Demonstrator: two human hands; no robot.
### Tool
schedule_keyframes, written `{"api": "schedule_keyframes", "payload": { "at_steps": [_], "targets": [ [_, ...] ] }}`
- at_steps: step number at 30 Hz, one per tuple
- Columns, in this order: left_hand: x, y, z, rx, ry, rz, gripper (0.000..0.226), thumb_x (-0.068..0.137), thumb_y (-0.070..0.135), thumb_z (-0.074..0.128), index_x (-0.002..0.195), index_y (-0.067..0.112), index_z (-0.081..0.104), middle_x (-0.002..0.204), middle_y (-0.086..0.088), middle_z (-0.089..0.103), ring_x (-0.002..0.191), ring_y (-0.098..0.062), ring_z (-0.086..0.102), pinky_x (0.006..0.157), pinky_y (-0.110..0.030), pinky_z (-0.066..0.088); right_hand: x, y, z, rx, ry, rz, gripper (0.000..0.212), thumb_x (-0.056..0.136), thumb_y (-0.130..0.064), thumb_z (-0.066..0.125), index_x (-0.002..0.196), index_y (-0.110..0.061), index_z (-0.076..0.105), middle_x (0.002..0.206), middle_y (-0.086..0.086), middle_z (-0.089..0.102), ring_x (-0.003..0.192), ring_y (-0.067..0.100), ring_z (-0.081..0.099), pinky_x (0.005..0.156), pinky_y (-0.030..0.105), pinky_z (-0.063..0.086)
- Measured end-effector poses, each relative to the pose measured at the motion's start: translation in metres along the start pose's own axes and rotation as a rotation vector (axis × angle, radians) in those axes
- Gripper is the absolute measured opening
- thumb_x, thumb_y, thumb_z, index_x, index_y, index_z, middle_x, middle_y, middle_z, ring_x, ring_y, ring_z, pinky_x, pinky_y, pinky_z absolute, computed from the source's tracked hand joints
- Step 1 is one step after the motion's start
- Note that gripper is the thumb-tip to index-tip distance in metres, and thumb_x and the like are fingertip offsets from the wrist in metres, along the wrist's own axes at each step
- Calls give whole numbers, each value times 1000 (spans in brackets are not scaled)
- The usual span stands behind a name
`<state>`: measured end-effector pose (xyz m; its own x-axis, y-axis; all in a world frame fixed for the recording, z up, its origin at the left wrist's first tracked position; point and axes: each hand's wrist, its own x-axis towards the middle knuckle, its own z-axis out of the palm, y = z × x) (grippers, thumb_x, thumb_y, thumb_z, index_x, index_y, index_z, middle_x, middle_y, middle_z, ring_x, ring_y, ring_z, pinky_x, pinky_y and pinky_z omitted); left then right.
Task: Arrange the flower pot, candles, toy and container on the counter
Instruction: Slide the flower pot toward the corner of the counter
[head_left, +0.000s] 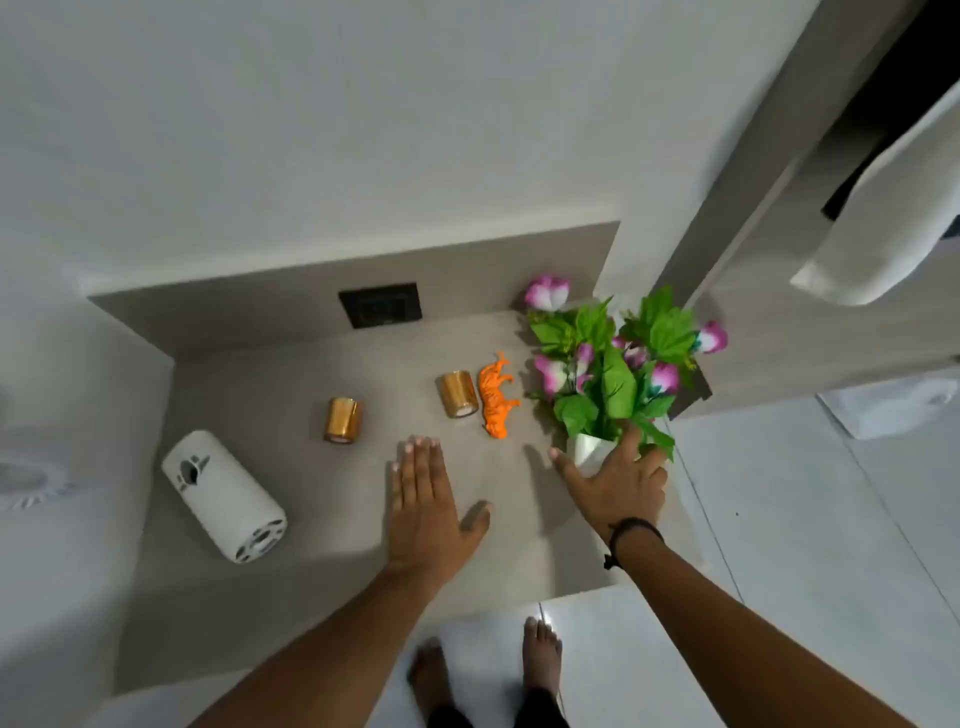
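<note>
A white flower pot (589, 448) with green leaves and pink flowers stands near the counter's right edge. My right hand (618, 483) reaches it with fingers spread around the pot; a firm grip cannot be told. My left hand (423, 499) lies flat and open on the grey counter (291, 597), holding nothing. An orange toy animal (496, 397) lies left of the plant. Beside it a gold candle (459, 393) lies on its side, and a second gold candle (343, 420) rests farther left. A white cylindrical container (223, 496) lies on its side at the counter's left.
A dark wall socket (380, 305) sits in the backsplash behind the counter. A white towel (883, 208) hangs at the upper right. White floor tiles (805, 519) lie to the right and front, with my bare feet (488, 665) below the counter edge.
</note>
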<state>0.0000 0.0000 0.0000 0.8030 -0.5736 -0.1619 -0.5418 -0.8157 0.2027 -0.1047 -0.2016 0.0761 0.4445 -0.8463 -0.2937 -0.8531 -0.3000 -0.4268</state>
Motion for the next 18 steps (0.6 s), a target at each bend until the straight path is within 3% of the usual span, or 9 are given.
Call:
{"api": "schedule_keyframes", "payload": {
  "at_steps": [4, 8, 10, 13, 18],
  "targets": [
    [-4, -13, 30, 44, -33, -25, 105, 97, 78, 35, 174, 9, 18, 181, -23, 18, 169, -43, 14, 137, -64, 9, 21, 10, 28, 154, 12, -10, 83, 84, -46, 80, 148, -18, 33, 134, 28, 45, 114, 54, 57, 98, 55, 51],
    [-3, -15, 39, 57, -24, 16, 103, 97, 77, 39, 175, 13, 17, 182, -21, 17, 170, -43, 12, 135, -68, 13, 35, 20, 46, 271, 183, -114, 71, 83, -32, 80, 137, -10, 40, 124, 25, 55, 108, 46, 57, 90, 50, 52],
    [-2, -17, 44, 58, 15, 16, 103, 97, 77, 40, 175, 14, 16, 182, -20, 17, 170, -42, 12, 135, -69, 15, 44, 23, 53, 388, 244, -196, 68, 85, -31, 80, 137, -9, 42, 130, 14, 53, 117, 33, 53, 96, 38, 51],
    [-1, -19, 50, 49, 38, 19, 101, 98, 78, 34, 176, 17, 12, 184, -17, 14, 170, -41, 10, 136, -68, 12, 59, 24, 61, 549, 279, -267, 67, 86, -31, 78, 137, -6, 42, 132, 2, 44, 121, 11, 46, 103, 4, 35],
    [0, -23, 60, 57, 96, 32, 101, 98, 78, 34, 175, 17, 14, 183, -17, 16, 170, -41, 13, 135, -69, 13, 77, 24, 85, 632, 389, -274, 62, 80, -14, 73, 124, 12, 38, 129, 21, 42, 117, 6, 51, 106, 11, 40]
  ]
}}
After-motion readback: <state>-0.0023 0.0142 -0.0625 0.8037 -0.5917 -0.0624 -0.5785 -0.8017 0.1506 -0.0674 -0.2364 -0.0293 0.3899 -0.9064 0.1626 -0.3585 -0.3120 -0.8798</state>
